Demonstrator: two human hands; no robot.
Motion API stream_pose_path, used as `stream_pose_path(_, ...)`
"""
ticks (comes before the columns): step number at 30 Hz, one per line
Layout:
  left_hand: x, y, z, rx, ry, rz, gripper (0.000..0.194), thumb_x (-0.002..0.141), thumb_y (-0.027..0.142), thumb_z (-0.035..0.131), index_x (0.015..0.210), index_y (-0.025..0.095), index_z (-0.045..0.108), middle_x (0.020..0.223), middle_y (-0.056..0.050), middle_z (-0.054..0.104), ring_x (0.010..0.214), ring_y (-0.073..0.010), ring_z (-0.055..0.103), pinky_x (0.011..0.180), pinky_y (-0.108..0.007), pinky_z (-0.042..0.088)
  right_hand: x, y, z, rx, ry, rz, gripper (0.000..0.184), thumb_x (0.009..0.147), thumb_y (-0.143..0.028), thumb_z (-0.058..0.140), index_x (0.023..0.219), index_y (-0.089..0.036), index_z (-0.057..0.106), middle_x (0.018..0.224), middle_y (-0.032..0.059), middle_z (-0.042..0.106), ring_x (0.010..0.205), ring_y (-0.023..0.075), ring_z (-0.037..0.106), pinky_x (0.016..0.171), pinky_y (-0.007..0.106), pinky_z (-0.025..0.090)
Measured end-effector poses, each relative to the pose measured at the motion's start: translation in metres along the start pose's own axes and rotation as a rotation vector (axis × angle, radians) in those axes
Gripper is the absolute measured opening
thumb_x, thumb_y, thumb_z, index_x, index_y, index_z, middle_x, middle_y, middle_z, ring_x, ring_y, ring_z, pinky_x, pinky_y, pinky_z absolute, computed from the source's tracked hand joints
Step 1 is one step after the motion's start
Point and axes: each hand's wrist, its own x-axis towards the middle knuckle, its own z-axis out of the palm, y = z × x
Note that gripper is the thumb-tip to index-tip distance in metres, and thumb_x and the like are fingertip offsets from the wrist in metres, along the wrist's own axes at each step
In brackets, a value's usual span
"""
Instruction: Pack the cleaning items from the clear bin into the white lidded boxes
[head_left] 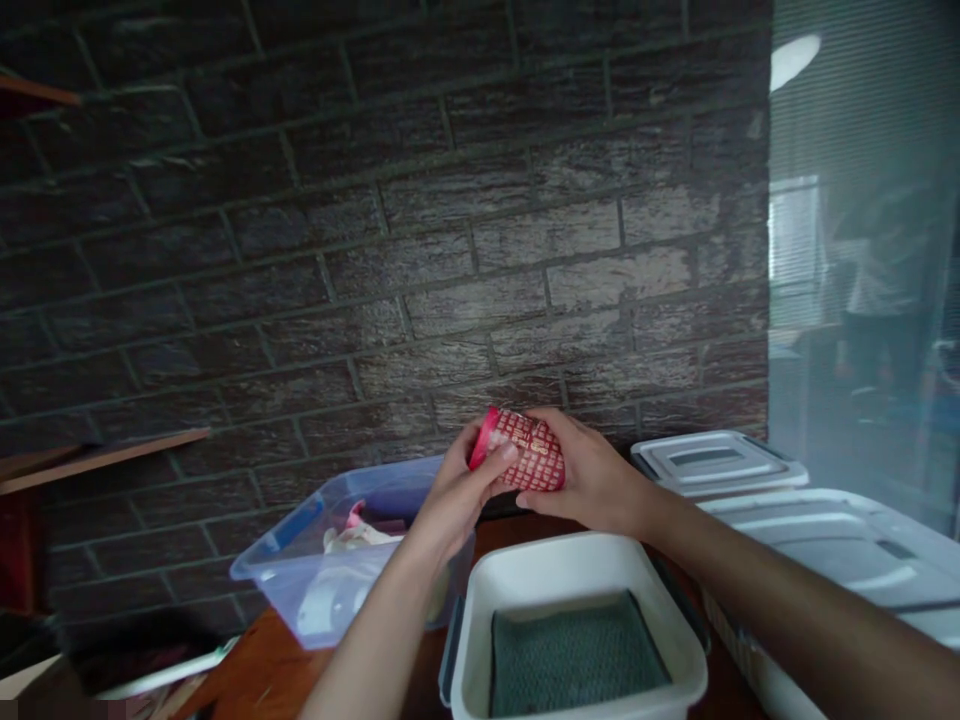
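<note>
Between my two hands is a small red fabric pouch (534,462) with a pale checked print, gold lettering and a pink-red band at its left end. Around its left end, my left hand (469,475) grips with the thumb pressed on the front. Closed over its right end is my right hand (589,470). The pouch is held above the back rim of a white plastic box (592,550). A folded dark green textured cloth (577,655) lies flat inside that box.
Left of the white box stands a clear bluish bin (300,580) with white and pink items inside. Lidded white boxes (840,540) stand on the right. All sit by a dark brick wall (450,250) on a brown wooden table (277,670). A wooden shelf (105,460) juts out at left.
</note>
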Motion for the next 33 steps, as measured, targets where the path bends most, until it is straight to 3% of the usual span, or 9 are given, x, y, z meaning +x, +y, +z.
stream_pose_path(5, -0.024, 0.006, -0.007, 0.071, -0.085, -0.066, 0.058, 0.083, 0.032, 0.079, 0.136, 0.027, 0.056, 0.127, -0.009, 0.068, 0.111, -0.0278, 0.068, 0.088, -0.037, 0.060, -0.013, -0.019, -0.003, -0.029, -0.073, -0.111, 0.073, 0.080, -0.019, 0.078, 0.145, -0.030, 0.045, 0.135, 0.0061, 0.056, 0.128, 0.0249, 0.054, 0.113, 0.038, 0.043)
stream_pose_path(8, -0.028, 0.003, -0.014, 0.055, -0.105, -0.043, 0.051, 0.083, 0.032, 0.078, 0.130, 0.025, 0.060, 0.123, -0.009, 0.070, 0.111, -0.0273, 0.067, 0.091, -0.037, 0.058, -0.020, -0.015, 0.010, -0.053, -0.041, -0.047, 0.081, 0.077, -0.007, 0.073, 0.148, -0.032, 0.042, 0.141, 0.0064, 0.050, 0.134, 0.0246, 0.049, 0.118, 0.038, 0.040)
stream_pose_path(12, -0.018, -0.008, -0.022, 0.063, -0.025, 0.028, 0.046, 0.080, 0.031, 0.079, 0.122, 0.024, 0.063, 0.119, -0.009, 0.070, 0.108, -0.0264, 0.067, 0.092, -0.038, 0.056, -0.019, 0.002, 0.036, -0.027, 0.072, 0.055, 0.089, 0.077, -0.001, 0.065, 0.154, -0.033, 0.035, 0.154, 0.0083, 0.037, 0.142, 0.0288, 0.042, 0.121, 0.048, 0.036)
stream_pose_path(16, -0.010, -0.020, -0.027, 0.097, 0.144, 0.221, 0.054, 0.074, 0.032, 0.083, 0.123, 0.023, 0.060, 0.113, -0.008, 0.069, 0.099, -0.0239, 0.066, 0.087, -0.034, 0.054, -0.009, 0.008, 0.047, 0.411, 0.077, 0.211, 0.091, 0.084, -0.013, 0.069, 0.159, -0.029, 0.021, 0.149, 0.0127, 0.047, 0.123, 0.0275, 0.061, 0.103, 0.048, 0.054)
stream_pose_path(18, -0.010, -0.023, -0.026, 0.109, 0.181, 0.300, 0.056, 0.072, 0.033, 0.084, 0.122, 0.023, 0.060, 0.110, -0.007, 0.068, 0.094, -0.0215, 0.065, 0.083, -0.031, 0.053, -0.004, 0.008, 0.046, 0.672, 0.002, 0.257, 0.084, 0.087, -0.024, 0.072, 0.157, -0.025, 0.024, 0.138, 0.0122, 0.058, 0.110, 0.0246, 0.068, 0.095, 0.044, 0.059)
stream_pose_path(20, -0.013, -0.024, -0.022, 0.132, 0.174, 0.345, 0.056, 0.071, 0.032, 0.085, 0.121, 0.024, 0.060, 0.106, -0.004, 0.067, 0.090, -0.0183, 0.063, 0.079, -0.026, 0.051, -0.001, 0.010, 0.044, 0.788, 0.000, 0.267, 0.074, 0.089, -0.031, 0.073, 0.152, -0.023, 0.035, 0.130, 0.0098, 0.065, 0.107, 0.0237, 0.069, 0.098, 0.044, 0.057)
stream_pose_path(24, -0.018, -0.022, -0.010, 0.176, 0.109, 0.329, 0.055, 0.075, 0.030, 0.084, 0.123, 0.027, 0.059, 0.108, -0.002, 0.066, 0.091, -0.0172, 0.063, 0.080, -0.024, 0.051, 0.001, 0.023, 0.047, 0.728, 0.133, 0.287, 0.058, 0.094, -0.038, 0.067, 0.146, -0.023, 0.049, 0.134, 0.0085, 0.065, 0.118, 0.0253, 0.064, 0.107, 0.046, 0.050)
stream_pose_path(29, -0.023, -0.018, 0.001, 0.219, 0.014, 0.206, 0.062, 0.084, 0.032, 0.077, 0.141, 0.026, 0.052, 0.138, -0.009, 0.062, 0.121, -0.0264, 0.061, 0.103, -0.034, 0.047, 0.000, 0.033, 0.046, 0.636, 0.205, 0.340, 0.050, 0.097, -0.037, 0.057, 0.146, -0.026, 0.053, 0.149, 0.0074, 0.056, 0.128, 0.0277, 0.059, 0.111, 0.050, 0.045)
stream_pose_path(33, -0.026, -0.016, -0.002, 0.243, -0.048, 0.124, 0.064, 0.089, 0.031, 0.073, 0.148, 0.027, 0.049, 0.153, -0.008, 0.053, 0.140, -0.0306, 0.049, 0.115, -0.037, 0.039, -0.001, 0.026, 0.040, 0.466, 0.240, 0.291, 0.043, 0.101, -0.032, 0.047, 0.141, -0.026, 0.059, 0.145, 0.0057, 0.060, 0.133, 0.0249, 0.055, 0.116, 0.048, 0.038)
